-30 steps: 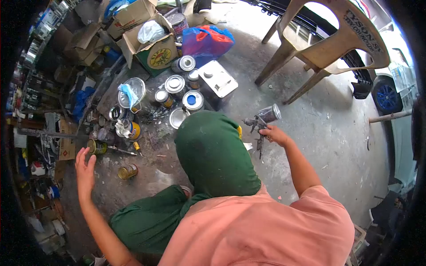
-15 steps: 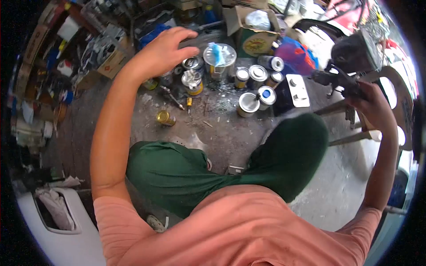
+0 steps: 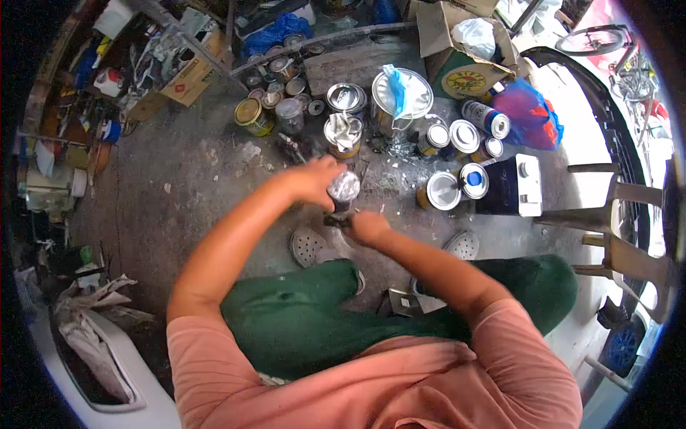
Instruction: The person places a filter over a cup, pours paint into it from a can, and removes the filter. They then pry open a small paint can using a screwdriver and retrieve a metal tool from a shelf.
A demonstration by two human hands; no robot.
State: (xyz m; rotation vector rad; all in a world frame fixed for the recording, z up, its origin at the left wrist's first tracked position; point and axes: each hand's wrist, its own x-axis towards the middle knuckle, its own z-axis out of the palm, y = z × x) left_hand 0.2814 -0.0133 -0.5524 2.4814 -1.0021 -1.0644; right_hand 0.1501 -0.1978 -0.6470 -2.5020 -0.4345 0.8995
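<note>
Above the floor between my knees, my right hand (image 3: 368, 227) grips the dark body of what looks like a spray gun (image 3: 338, 219). Its round cup (image 3: 344, 187), with a pale, shiny top, points up toward me. My left hand (image 3: 316, 183) curls around the cup's left side, fingers above and thumb below. Just beyond stand an open can with crumpled material on top (image 3: 344, 133) and a large lidded can with a blue cloth on it (image 3: 402, 94). The grip's lower part is hidden behind my fingers.
Several paint cans (image 3: 443, 191) stand to the right beside a dark rectangular container (image 3: 507, 186). A cardboard box (image 3: 464, 71) is at the back, a plastic chair (image 3: 636, 222) at the right. More cans (image 3: 254, 116) sit at the back left; a white panel (image 3: 132, 372) is near left.
My right hand has brought the spray gun from the far right to the middle. My left hand has come down from above the cans and closed around its cup. The view has shifted.
</note>
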